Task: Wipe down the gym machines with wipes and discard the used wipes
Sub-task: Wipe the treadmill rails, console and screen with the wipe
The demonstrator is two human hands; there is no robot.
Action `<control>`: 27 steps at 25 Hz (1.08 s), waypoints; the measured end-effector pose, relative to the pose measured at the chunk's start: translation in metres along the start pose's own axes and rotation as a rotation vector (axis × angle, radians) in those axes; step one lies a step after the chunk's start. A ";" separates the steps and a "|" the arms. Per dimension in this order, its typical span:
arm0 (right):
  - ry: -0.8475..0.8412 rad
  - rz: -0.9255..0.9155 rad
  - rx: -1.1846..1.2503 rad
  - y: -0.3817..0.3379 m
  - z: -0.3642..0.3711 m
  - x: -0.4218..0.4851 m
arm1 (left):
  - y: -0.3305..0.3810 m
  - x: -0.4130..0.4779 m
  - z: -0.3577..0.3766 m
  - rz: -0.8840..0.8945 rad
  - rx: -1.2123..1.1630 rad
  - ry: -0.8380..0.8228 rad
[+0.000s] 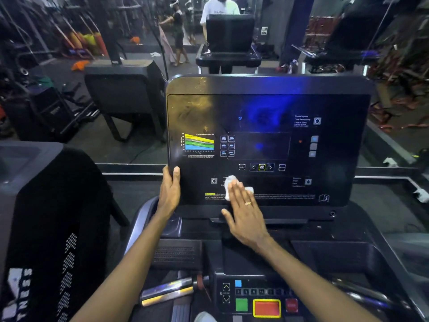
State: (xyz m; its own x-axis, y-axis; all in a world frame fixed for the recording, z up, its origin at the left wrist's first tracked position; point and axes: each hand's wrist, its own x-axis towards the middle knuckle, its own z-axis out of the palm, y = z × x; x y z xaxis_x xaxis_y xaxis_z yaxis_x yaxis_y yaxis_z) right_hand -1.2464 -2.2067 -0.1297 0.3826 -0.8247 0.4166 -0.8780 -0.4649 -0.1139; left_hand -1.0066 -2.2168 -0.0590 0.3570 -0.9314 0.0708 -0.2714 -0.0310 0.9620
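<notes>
A black treadmill console (267, 108) with a dark display panel fills the middle of the head view. My right hand (246, 210) lies flat against the lower part of the panel, pressing a white wipe (231, 182) onto it; the wipe pokes out above and beside my fingers. A ring shows on one finger. My left hand (170, 189) grips the console's lower left edge, thumb on the front face.
Below the console sits a control pad with a green button (241, 304), a red stop button (267, 307) and chrome handles (167, 291). A neighbouring black machine (46, 228) stands close on the left. A mirror ahead reflects people and gym gear. White scraps (421, 194) lie at right.
</notes>
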 end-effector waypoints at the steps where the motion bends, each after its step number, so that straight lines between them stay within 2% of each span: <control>1: -0.012 -0.023 -0.010 -0.002 0.004 -0.003 | -0.004 0.002 0.001 0.012 -0.012 0.003; 8: 0.215 0.280 0.108 0.017 -0.049 0.072 | -0.005 0.016 -0.005 0.006 0.074 0.003; 10: 0.237 0.306 0.143 0.010 -0.057 0.092 | -0.004 0.022 -0.004 0.000 0.073 0.004; 13: 0.178 0.153 0.078 -0.001 -0.054 0.097 | -0.009 0.025 -0.004 0.030 0.047 -0.010; 17: 0.188 0.141 0.109 -0.023 -0.053 0.109 | -0.024 0.031 -0.007 0.002 -0.059 -0.031; 22: 0.108 -0.162 0.018 -0.086 -0.049 0.152 | -0.030 0.027 -0.017 0.014 -0.317 -0.114; 24: 0.094 -0.239 -0.017 -0.101 -0.048 0.167 | -0.027 0.025 -0.019 0.030 -0.281 -0.120; 27: 0.120 -0.235 -0.057 -0.099 -0.049 0.165 | -0.024 0.023 -0.016 0.125 -0.041 0.020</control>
State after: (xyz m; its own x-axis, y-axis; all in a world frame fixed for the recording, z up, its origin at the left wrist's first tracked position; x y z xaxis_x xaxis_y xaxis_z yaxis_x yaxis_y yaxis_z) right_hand -1.1105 -2.2807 -0.0054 0.5437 -0.6505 0.5303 -0.7854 -0.6172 0.0482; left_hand -0.9773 -2.2311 -0.0762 0.3402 -0.9198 0.1955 -0.2785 0.1000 0.9552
